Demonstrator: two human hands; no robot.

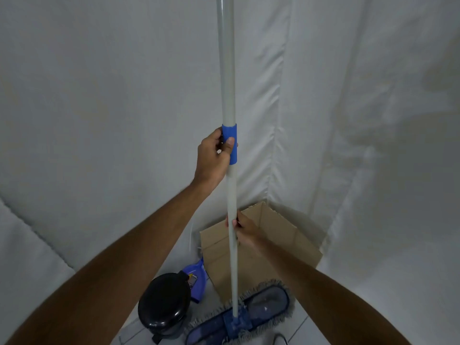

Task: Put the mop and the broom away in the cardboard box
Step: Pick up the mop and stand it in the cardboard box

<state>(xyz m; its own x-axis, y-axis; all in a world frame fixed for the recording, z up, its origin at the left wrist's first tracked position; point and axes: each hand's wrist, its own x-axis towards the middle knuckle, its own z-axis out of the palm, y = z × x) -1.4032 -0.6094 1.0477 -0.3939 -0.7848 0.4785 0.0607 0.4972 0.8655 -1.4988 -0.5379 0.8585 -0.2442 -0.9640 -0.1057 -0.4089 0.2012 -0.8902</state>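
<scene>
Mop (230,220) upright, both hands gripping pole: left hand (214,155) closed around blue collar (230,144), right hand (245,230) closed lower down. Mop head (249,312) on floor just before open cardboard box (276,242). Black bin (164,302) left.

both bare forearms extend forward and up from the lower corners. left hand (213,155) is higher, wrist bent slightly, fingers wrapped round behind and thumb (229,143) pressed flat across the front, closed in a firm grasp. right hand (245,230) sits lower and just right of centre, fingers curled closed, fingertips (234,223) showing at its left side.
</scene>
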